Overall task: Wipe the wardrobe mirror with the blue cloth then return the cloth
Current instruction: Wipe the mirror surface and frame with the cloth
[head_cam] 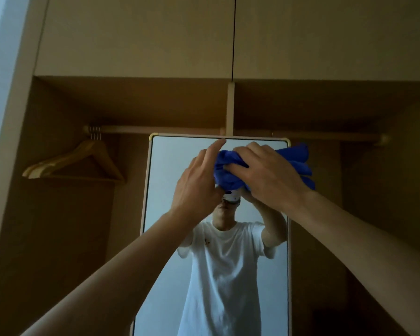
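Before tall pale-framed wardrobe mirror (pixel 175 161): right hand (pixel 269 173) grips bunched blue fabric cloth (pixel 228 179); left hand (pixel 199 187) touches it, grip unclear.

Seen from a single wide-angle camera worn on the head: the lens faces the wardrobe (pixel 230 107) head-on, tipped upward toward its top cupboards (pixel 136 37), and stands near the mirror (pixel 170 166), whose glass throws back the wearer's chest (pixel 224 258) at lower centre of frame.

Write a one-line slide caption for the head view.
At the top of the wardrobe mirror, the right hand grips the bunched blue cloth while the left hand touches it; wooden hangers hang alongside.
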